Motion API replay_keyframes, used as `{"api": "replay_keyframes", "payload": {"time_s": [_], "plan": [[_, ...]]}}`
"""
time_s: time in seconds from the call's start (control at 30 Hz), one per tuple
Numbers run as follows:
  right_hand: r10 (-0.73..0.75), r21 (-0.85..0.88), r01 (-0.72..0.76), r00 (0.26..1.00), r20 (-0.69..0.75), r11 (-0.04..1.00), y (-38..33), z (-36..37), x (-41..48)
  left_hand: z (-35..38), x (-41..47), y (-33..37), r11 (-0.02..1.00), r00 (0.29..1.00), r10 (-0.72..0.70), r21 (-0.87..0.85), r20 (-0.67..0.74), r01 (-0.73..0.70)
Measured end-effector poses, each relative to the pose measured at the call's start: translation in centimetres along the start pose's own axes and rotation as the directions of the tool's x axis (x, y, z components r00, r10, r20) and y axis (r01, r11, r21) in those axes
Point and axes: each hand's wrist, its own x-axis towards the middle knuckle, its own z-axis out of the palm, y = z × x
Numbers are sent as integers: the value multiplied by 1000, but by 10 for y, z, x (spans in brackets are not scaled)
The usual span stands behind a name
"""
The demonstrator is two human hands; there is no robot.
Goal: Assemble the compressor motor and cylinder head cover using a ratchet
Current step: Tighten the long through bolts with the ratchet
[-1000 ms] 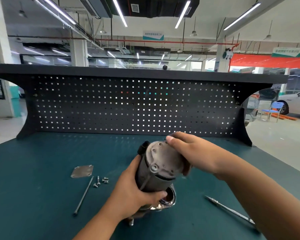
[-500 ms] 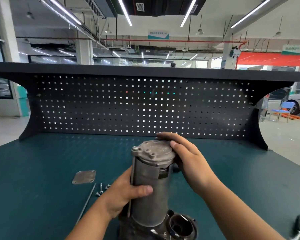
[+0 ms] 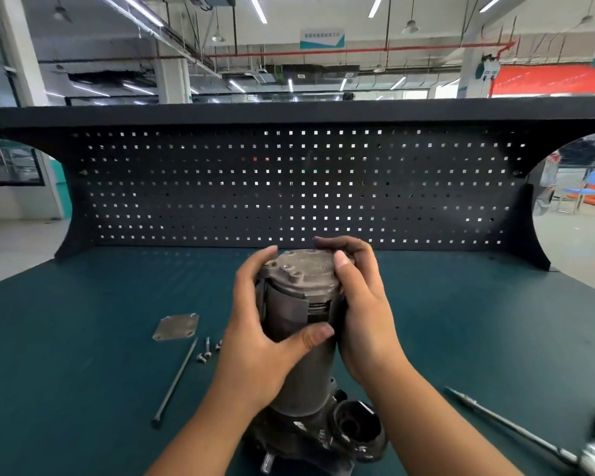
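Motor: the compressor motor (image 3: 306, 379) stands upright on its crankcase (image 3: 354, 427), apparently seated but not yet bolted.
Left hand: the left hand (image 3: 255, 355) wraps the casing, fingers curled behind it and thumb across the front.
Right hand: the right hand (image 3: 361, 321) curls its fingers over the end cap (image 3: 306, 269), thumb pressed on the rim.
Still to do: the long bolt (image 3: 176, 383), screws (image 3: 205, 352) and cover plate (image 3: 176, 327) lie left of the motor. The ratchet (image 3: 516, 429) lies to its right, untouched.
Writing: the overhead sign (image 3: 322, 37) is too small to read, and no brand is legible on the motor.

An industrial workshop: a green surface (image 3: 83, 338) backed by a black pegboard (image 3: 289, 187), under exposed ducts (image 3: 316, 72) and strip lights (image 3: 257, 8).
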Motion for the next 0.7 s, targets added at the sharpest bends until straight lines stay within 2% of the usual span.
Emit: {"api": "replay_keyframes", "payload": {"time_s": [0.1, 0.2, 0.47, 0.57, 0.7], "plan": [[42, 69, -44, 999, 29, 997, -2, -1, 0, -2, -2, -1, 998, 998, -56, 2, -43, 56], [101, 38, -102, 995, 13, 994, -8, -2, 5, -1, -2, 1, 995, 995, -94, -44, -24, 93], [211, 107, -215, 976, 48, 971, -10, 4, 9, -1, -1, 2, 993, 997, -53, -105, -63, 46], [213, 130, -216, 976, 41, 968, -8, 3, 6, -1, -1, 1, 996, 997, -43, -79, -59, 38], [131, 79, -129, 991, -15, 988, -2, 3, 3, -4, -2, -3, 998, 999, -26, -53, -36, 24]]}}
